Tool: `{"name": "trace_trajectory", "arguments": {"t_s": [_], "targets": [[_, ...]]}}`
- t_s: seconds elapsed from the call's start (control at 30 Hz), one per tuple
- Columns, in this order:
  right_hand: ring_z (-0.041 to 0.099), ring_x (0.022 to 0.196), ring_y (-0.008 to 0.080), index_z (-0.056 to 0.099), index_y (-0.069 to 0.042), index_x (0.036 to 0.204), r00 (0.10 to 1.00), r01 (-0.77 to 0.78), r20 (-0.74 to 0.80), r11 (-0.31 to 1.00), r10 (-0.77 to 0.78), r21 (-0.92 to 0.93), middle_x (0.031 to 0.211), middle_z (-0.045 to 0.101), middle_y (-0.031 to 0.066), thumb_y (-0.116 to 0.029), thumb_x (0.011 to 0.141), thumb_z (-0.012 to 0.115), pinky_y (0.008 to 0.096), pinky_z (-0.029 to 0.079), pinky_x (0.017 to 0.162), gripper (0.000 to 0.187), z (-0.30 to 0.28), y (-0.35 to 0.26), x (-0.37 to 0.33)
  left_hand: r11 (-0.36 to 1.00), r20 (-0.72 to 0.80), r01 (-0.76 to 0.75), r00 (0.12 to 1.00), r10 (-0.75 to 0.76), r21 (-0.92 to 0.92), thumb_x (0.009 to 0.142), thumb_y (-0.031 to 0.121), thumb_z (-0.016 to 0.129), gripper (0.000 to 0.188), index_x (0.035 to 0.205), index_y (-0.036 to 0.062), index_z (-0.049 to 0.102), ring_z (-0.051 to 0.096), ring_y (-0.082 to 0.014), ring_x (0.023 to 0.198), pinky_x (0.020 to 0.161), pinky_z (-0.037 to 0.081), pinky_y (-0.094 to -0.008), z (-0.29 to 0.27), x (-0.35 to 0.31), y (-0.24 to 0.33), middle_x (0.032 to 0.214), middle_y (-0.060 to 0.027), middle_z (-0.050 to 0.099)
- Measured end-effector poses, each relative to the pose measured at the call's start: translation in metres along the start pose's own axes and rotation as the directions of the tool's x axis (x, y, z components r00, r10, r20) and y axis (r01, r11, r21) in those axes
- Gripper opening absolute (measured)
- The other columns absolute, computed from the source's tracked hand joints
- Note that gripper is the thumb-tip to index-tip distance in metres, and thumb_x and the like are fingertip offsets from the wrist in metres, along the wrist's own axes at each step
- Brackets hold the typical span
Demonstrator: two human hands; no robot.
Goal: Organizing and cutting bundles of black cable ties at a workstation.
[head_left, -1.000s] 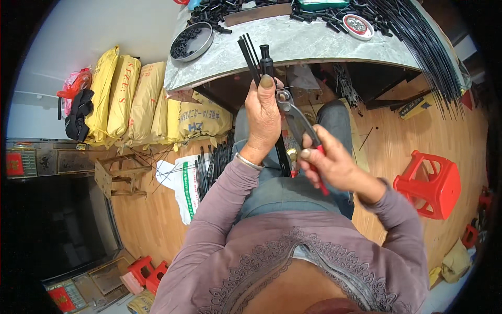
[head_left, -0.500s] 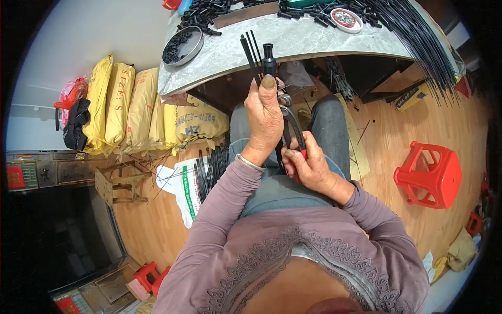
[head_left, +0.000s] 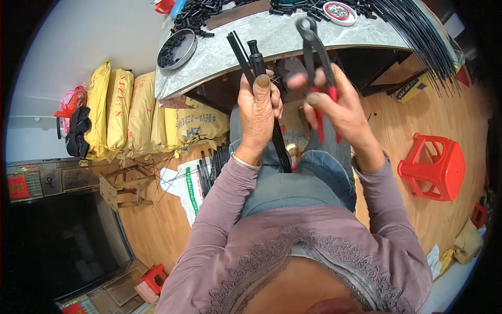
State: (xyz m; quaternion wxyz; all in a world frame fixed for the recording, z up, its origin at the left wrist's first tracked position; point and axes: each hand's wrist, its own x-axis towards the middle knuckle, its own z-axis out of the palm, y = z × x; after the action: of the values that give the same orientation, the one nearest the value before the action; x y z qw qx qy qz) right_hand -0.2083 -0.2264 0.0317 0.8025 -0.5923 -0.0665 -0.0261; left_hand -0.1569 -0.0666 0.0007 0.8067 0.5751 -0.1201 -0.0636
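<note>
My left hand is closed round a bundle of thin black rods, whose lower ends reach down to my lap. A black tubular fitting with a stepped top stands up beside the rods, under my left thumb. My right hand grips a pair of pincers by the red handles, its fingers partly blurred by motion. The pincers point up, their head over the table's front edge, apart from the rods. Between the hands, thin wire-like ends show near my left fingers.
Ahead is a grey marbled table bearing a round dish of small black parts, loose black tubes, a red-white tub and long black rods. Yellow sacks line the left; a red stool stands right.
My right hand has lifted the pincers up and to the right, away from the rods towards the table edge. My left hand has shifted slightly left with the rods and fitting.
</note>
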Motion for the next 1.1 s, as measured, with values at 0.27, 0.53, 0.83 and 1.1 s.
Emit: {"name": "trace_trajectory", "arguments": {"t_s": [0.27, 0.53, 0.83, 1.1], "targets": [[0.062, 0.062, 0.0091, 0.046, -0.004, 0.094, 0.992, 0.020, -0.117, 0.985, -0.041, -0.169, 0.078, 0.062, 0.0060, -0.003, 0.085, 0.066, 0.0218, 0.049, 0.050, 0.022, 0.025, 0.025, 0.035, 0.994, 0.044, 0.095, 0.995, -0.093, -0.053, 0.089, 0.050, 0.057, 0.047, 0.095, 0.0038, 0.051, 0.045, -0.0052, 0.049, 0.043, 0.036, -0.0189, -0.004, 0.006, -0.003, 0.062, 0.0016, 0.048], [0.063, 0.061, 0.0103, 0.042, -0.005, 0.089, 0.912, 0.221, -0.232, 0.882, -0.338, -0.416, 0.074, 0.062, 0.0062, -0.001, 0.085, 0.065, 0.0250, 0.051, 0.050, 0.023, 0.034, 0.031, 0.021, 0.984, 0.045, 0.174, 0.983, -0.176, 0.037, 0.088, 0.054, 0.056, 0.050, 0.092, 0.0038, 0.053, 0.046, -0.0066, 0.053, 0.049, 0.038, -0.0200, -0.002, 0.005, 0.007, 0.064, 0.0017, 0.049], [0.062, 0.057, 0.0089, 0.042, -0.005, 0.091, 0.863, 0.280, -0.279, 0.859, -0.421, -0.428, 0.071, 0.060, 0.0063, -0.001, 0.085, 0.065, 0.0236, 0.050, 0.047, 0.024, 0.031, 0.031, 0.015, 0.978, 0.056, 0.207, 0.976, -0.209, 0.033, 0.087, 0.054, 0.057, 0.049, 0.089, 0.0051, 0.055, 0.045, -0.0060, 0.054, 0.048, 0.036, -0.0200, 0.010, 0.004, 0.007, 0.064, 0.0021, 0.047], [0.055, 0.064, 0.0077, 0.049, -0.004, 0.089, 0.924, 0.117, -0.229, 0.797, -0.306, -0.593, 0.076, 0.059, 0.0031, -0.003, 0.083, 0.068, 0.0266, 0.047, 0.056, 0.020, -0.007, 0.039, -0.001, 0.989, 0.016, 0.142, 0.990, -0.143, 0.028, 0.086, 0.061, 0.055, 0.054, 0.081, 0.0082, 0.047, 0.039, -0.0065, 0.045, 0.042, 0.033, -0.0225, 0.012, 0.004, -0.001, 0.055, 0.0026, 0.039]]}}
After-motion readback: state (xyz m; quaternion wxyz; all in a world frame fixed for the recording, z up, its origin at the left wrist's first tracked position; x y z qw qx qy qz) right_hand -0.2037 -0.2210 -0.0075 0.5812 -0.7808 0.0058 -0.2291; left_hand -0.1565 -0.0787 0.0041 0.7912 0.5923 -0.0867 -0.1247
